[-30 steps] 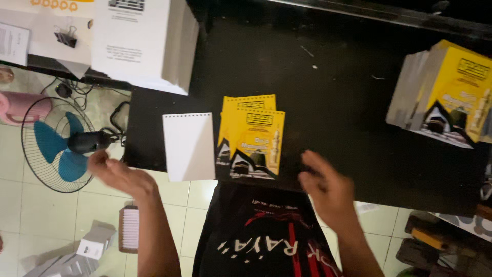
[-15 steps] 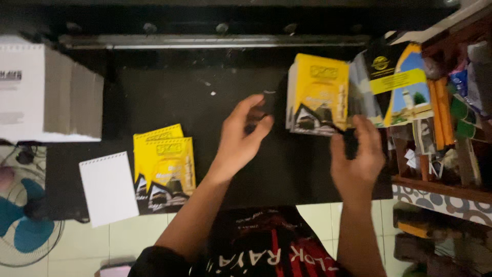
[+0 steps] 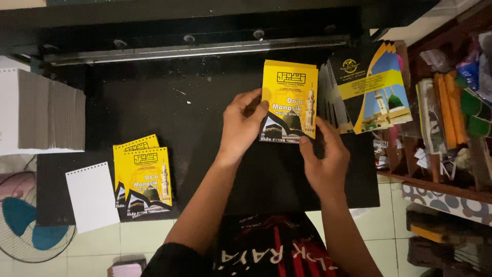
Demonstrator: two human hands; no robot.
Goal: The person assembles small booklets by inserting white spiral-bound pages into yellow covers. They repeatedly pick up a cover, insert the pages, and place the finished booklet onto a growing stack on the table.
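Both my hands hold a stack of yellow booklet covers (image 3: 289, 100) just above the black table (image 3: 154, 107), right of centre. My left hand (image 3: 241, 125) grips the stack's left edge and my right hand (image 3: 323, 156) pinches its lower right corner. Just right of the stack leans a set of dark, blue and yellow printed covers (image 3: 371, 87). On the table's left lie two yellow covers (image 3: 143, 174), one overlapping the other, and a white punched sheet (image 3: 92, 195) beside them.
A thick pile of white paper (image 3: 41, 113) stands at the far left. A metal bar (image 3: 195, 51) runs along the table's back. Shelves with mixed supplies (image 3: 451, 113) fill the right side. A blue fan (image 3: 25, 225) sits on the tiled floor at lower left.
My view has swung right and closer. Both hands, which were reaching for the yellow stack, now grip it and have drawn it toward the table's middle.
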